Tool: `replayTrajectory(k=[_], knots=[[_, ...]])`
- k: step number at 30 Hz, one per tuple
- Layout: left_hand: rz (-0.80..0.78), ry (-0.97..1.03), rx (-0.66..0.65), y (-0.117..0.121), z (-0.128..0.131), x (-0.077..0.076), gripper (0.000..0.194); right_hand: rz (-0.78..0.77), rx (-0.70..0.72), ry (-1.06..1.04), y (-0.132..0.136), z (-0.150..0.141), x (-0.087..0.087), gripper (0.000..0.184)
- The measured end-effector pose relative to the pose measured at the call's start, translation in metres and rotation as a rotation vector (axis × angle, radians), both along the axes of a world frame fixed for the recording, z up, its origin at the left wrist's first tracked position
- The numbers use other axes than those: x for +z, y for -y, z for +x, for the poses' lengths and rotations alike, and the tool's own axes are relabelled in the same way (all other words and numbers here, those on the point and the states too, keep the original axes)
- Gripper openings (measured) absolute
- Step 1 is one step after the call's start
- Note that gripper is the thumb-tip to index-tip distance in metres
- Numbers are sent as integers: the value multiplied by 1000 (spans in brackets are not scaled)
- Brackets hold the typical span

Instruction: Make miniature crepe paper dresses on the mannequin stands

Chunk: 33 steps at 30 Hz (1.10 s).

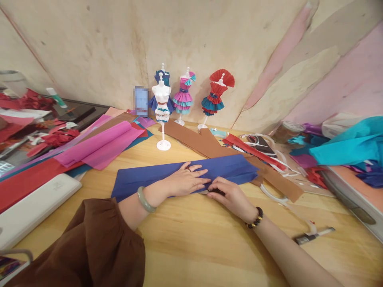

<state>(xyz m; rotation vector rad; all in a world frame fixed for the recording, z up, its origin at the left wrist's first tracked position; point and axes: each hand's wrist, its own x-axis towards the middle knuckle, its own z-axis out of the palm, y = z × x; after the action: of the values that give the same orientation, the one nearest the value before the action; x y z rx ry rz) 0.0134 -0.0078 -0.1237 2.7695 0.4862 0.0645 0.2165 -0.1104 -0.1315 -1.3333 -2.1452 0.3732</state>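
A folded strip of dark blue crepe paper [149, 175] lies across the table before me. My left hand [187, 179] rests flat on its middle, fingers spread and pointing right, with a ring on one finger. Beside those fingertips, at the paper's near edge, my right hand [229, 193] is closed around a small black-handled blade [217, 191]. Its pale metal tip points left under the paper's edge; whether it is a knife or scissors I cannot tell. Behind the paper stands a white mini dress form [162, 93] with bands of brown and teal around its waist.
Dress forms in a pink and turquoise dress [183, 97] and a red and teal dress [214, 97] stand by the wall. Pink paper [98, 143] and a white box [38, 207] lie left. Brown paper strips [191, 137] and a craft knife [314, 236] lie right.
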Motion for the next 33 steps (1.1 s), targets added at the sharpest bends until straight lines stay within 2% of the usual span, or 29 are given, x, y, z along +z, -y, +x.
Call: replayTrajectory(k=[19, 33], knots=[[25, 2, -6, 1, 0, 0, 44, 47, 14, 2, 1, -7, -4, 15], [28, 26, -6, 1, 0, -2, 44, 12, -3, -8, 1, -8, -7, 11]])
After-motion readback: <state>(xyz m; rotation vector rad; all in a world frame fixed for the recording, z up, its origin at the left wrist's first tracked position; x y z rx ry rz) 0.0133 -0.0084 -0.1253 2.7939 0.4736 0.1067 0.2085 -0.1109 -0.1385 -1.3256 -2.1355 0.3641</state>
